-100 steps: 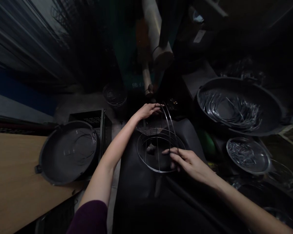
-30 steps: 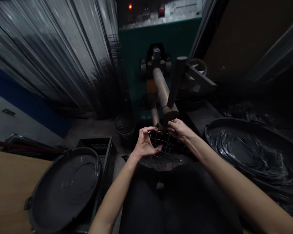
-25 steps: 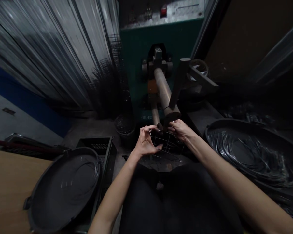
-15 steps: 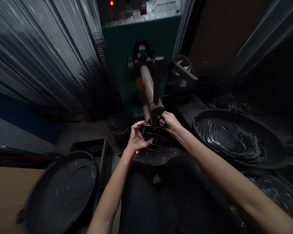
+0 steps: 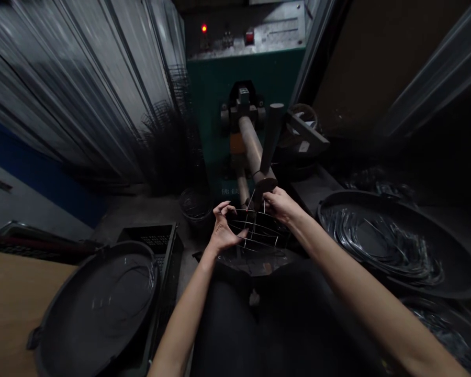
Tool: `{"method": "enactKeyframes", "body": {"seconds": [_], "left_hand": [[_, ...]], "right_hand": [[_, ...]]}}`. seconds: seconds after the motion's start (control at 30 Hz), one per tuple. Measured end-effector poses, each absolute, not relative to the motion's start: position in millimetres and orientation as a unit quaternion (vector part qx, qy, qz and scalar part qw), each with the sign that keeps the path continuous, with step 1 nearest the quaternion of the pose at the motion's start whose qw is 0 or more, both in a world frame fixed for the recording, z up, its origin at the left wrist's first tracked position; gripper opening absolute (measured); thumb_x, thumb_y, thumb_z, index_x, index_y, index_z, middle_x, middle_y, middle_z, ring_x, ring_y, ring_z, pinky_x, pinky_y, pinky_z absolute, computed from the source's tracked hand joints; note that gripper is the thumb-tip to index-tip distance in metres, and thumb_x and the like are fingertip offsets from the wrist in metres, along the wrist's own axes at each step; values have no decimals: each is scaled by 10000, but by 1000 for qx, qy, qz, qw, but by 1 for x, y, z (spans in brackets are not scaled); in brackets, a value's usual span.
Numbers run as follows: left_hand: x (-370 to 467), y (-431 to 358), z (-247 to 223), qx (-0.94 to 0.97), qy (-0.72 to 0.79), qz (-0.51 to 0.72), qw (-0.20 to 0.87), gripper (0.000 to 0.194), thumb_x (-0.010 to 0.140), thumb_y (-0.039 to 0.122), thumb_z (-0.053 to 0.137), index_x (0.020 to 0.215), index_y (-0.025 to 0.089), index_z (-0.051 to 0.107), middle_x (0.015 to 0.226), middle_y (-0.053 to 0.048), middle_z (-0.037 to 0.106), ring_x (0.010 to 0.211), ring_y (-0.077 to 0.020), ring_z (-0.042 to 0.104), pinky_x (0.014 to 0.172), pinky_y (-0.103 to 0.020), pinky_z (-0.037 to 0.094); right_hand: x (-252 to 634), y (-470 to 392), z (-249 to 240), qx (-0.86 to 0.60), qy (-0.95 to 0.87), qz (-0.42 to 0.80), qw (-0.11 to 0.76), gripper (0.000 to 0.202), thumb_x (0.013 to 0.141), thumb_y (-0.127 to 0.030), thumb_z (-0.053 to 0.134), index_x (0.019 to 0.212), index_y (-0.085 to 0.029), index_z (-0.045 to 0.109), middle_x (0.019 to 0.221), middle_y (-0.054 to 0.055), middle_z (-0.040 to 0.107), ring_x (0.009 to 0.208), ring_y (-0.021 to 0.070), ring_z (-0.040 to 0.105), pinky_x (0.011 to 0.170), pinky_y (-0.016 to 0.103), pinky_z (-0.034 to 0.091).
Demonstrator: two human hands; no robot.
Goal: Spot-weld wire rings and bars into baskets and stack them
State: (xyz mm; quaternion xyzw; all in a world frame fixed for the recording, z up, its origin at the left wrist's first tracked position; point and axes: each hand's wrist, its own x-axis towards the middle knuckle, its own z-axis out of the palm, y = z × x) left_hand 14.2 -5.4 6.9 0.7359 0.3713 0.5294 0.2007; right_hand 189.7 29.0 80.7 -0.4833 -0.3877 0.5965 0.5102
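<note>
- The wire frame (image 5: 255, 228) is held at its left rim by the left hand (image 5: 224, 230), thumb and fingers spread around it.
- Its far right side is met by the right hand (image 5: 278, 203), fingers pinched on a thin wire (image 5: 264, 205), just below the machine arm's end (image 5: 266, 183).

The machine (image 5: 212, 89) at twelve o'clock is green, its lamp (image 5: 204, 28) red; the board (image 5: 15, 303) at eight o'clock is a plain tan.
</note>
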Motion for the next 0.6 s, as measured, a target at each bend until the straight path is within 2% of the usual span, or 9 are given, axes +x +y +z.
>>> {"method": "enactKeyframes", "body": {"seconds": [0.13, 0.3, 0.43, 0.6], "left_hand": [[10, -4, 4, 726, 392, 531, 194, 636, 568, 208, 733, 1059, 220, 329, 1007, -52, 431, 901, -190, 536, 854, -406, 452], [7, 0, 6, 721, 390, 530, 219, 617, 574, 187, 715, 1053, 215, 327, 1036, -57, 416, 888, -168, 520, 844, -373, 450], [6, 3, 5, 714, 394, 533, 225, 652, 566, 174, 719, 1079, 218, 320, 1047, -55, 402, 899, -161, 508, 856, -362, 446], [5, 6, 3, 715, 388, 537, 223, 707, 564, 172, 731, 1124, 220, 302, 1057, -58, 402, 886, -153, 508, 858, -353, 452]], "right_hand": [[185, 32, 77, -488, -393, 598, 499, 345, 619, -262, 711, 738, -219, 390, 453, -90, 404, 347, 45, 306, 323, 162, 177], [180, 40, 75, -508, -375, 590, 503, 270, 639, -198, 656, 780, -207, 425, 419, -98, 396, 327, 51, 307, 316, 160, 180], [178, 45, 73, -523, -364, 583, 505, 237, 668, -176, 630, 793, -200, 430, 453, -88, 440, 332, 52, 351, 319, 151, 199], [177, 47, 70, -509, -374, 590, 503, 242, 672, -182, 644, 783, -201, 430, 457, -97, 418, 342, 53, 366, 324, 149, 213]]}}
